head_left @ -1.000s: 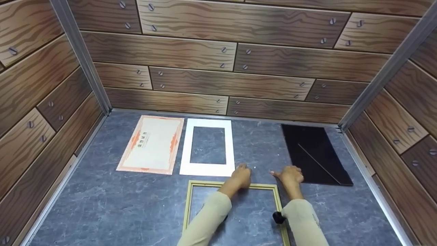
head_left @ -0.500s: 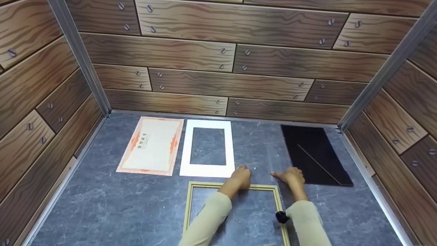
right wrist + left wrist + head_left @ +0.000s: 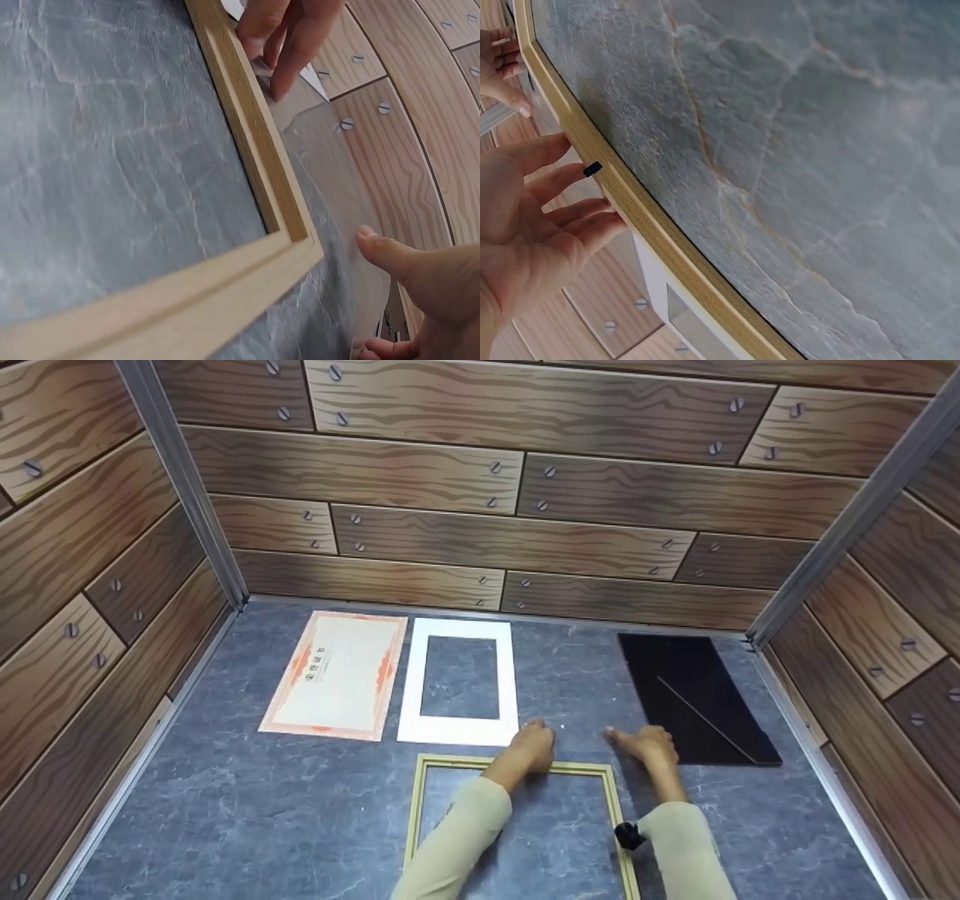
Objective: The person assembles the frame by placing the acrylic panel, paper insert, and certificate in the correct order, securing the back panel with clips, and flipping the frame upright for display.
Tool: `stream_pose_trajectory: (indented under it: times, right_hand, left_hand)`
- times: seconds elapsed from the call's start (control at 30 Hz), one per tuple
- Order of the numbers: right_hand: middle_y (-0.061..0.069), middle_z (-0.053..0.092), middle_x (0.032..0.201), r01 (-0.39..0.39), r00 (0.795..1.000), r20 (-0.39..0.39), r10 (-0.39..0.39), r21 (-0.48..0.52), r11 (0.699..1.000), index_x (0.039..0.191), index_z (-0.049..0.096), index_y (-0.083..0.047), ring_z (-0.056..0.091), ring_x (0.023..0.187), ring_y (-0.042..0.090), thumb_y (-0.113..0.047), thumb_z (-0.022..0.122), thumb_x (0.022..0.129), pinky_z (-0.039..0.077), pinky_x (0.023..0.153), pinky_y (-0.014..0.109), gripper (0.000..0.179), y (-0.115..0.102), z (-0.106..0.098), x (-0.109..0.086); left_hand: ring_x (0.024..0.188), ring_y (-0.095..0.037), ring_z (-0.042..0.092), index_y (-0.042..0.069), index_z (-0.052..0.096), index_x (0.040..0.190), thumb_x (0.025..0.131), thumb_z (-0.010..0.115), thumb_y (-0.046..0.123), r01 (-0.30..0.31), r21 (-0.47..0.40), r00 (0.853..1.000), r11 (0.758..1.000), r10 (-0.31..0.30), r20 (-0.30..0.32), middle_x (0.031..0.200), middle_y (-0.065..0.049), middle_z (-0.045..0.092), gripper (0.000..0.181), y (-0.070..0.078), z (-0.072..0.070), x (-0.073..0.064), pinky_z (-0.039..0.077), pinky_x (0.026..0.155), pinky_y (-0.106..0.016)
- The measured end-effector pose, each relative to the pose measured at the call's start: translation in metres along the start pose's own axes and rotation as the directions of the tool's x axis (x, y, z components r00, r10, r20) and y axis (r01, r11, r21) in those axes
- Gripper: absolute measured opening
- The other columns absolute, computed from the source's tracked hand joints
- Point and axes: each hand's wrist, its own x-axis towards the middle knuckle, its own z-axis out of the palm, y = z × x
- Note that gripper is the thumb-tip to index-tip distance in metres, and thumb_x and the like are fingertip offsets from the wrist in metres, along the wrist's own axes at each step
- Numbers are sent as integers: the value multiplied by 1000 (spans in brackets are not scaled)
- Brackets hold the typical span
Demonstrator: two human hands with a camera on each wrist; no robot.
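A clear plastic sheet (image 3: 337, 172), nearly invisible in the head view, lies between my hands just beyond a gold picture frame (image 3: 581, 769). My left hand (image 3: 532, 746) reaches over the frame's far side, its thumb and fingertips pinching the sheet's near left part. At the sheet's right edge my right hand (image 3: 651, 746) grips with the thumb (image 3: 386, 251) stretched out and the fingers curled below. In the left wrist view the left fingertips are partly hidden by the frame's edge, where a small black tab (image 3: 592, 169) sticks out.
A white mat board (image 3: 457, 731) with a cut-out window lies behind and left of the frame. Further left is a certificate (image 3: 345, 697) with an orange border. A black backing board (image 3: 690, 690) with a thin stand lies right. Wood-patterned walls (image 3: 420, 480) enclose the table (image 3: 285, 810).
My right hand has shifted slightly to the right, away from the left hand. The left hand stays nearly in place, and the frame and boards have not moved.
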Motion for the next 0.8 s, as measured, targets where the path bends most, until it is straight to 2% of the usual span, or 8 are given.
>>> stream_pose_trajectory:
  times: [0.3,0.4,0.47,0.5,0.6,0.67,0.7,0.8]
  right_hand:
    - [39,49,109,41,998,-59,-36,90,995,106,52,19,50,97,51,-42,54,87,43,77,54,64,10,-11,3]
    - [33,58,93,91,992,-101,-73,197,976,95,57,17,59,87,43,-29,55,88,48,73,46,47,11,-14,5]
    - [24,62,77,120,991,-95,-90,380,917,87,54,18,65,73,33,-17,53,89,53,66,39,35,11,-14,5]
    - [20,63,72,128,992,-81,-101,488,863,85,51,18,66,66,27,-11,51,90,54,63,35,29,11,-15,5]
    - [16,63,74,77,993,1,-122,771,632,101,38,19,66,60,22,6,39,90,54,61,30,17,10,-15,3]
    - [24,62,85,35,991,40,-131,849,528,116,27,22,66,65,23,11,32,90,53,65,31,28,9,-15,0]
    - [30,60,92,29,989,47,-138,863,504,124,21,21,66,68,24,12,30,90,53,67,32,36,8,-14,0]
    - [38,51,110,33,989,42,-144,878,478,137,9,16,66,72,25,13,29,89,53,70,33,53,10,-10,6]
  left_hand:
    - [94,-21,56,5,69,92,82,60,10,-4,29,1000,1000,4,-2,103,-10,58,14,2,-1,1,47,76,-26]
    - [97,-21,55,5,70,93,82,60,11,1,36,1000,999,-1,6,105,-9,57,15,1,-1,1,46,78,-26]
    - [99,-21,55,5,70,92,82,60,11,3,40,1000,999,-4,10,107,-10,57,16,2,0,0,46,80,-26]
    - [100,-21,54,4,70,92,81,61,11,5,42,1000,999,-5,10,107,-9,57,15,2,0,0,45,81,-26]
    - [101,-21,54,3,70,91,80,62,11,11,41,1000,999,-11,13,108,-9,57,15,2,0,1,45,81,-25]
    - [99,-21,54,3,70,90,79,62,10,16,32,1000,999,-16,11,107,-9,56,15,1,1,1,45,81,-26]
    - [98,-21,55,3,70,90,79,63,10,16,28,1000,999,-16,9,106,-9,56,15,1,1,1,46,80,-26]
    - [97,-21,55,4,70,89,80,62,11,14,14,1000,1000,-14,-6,104,-9,56,14,0,2,2,46,80,-27]
